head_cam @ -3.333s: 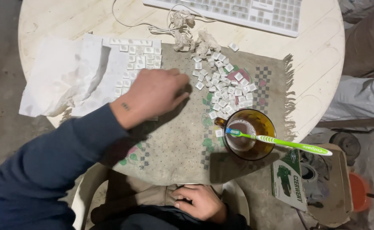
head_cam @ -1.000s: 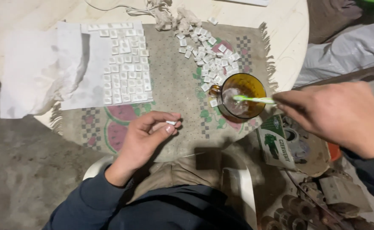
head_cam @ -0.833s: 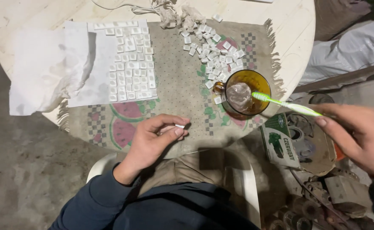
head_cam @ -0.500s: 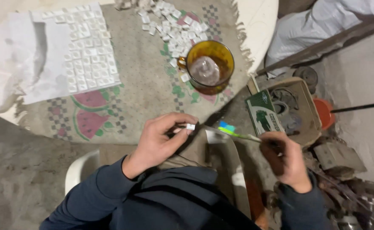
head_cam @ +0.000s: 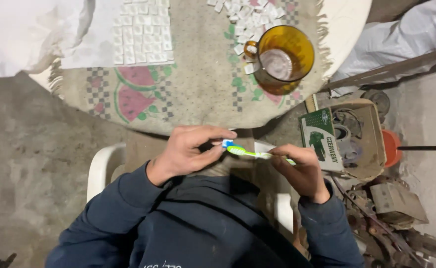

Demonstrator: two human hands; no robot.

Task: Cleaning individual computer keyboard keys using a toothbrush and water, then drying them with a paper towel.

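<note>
A round pale worktop is filling the top of the view, and a woven mat with fringed edges and watermelon prints is lying across it. At eleven o'clock, small white square tiles are sitting in neat rows on a white sheet. At one o'clock, an amber glass mug is standing beside loose tiles. Near centre, the left hand is pinching something small against the bristles, its grip closed. The right hand is gripping the green plastic toothbrush by the handle.
</note>
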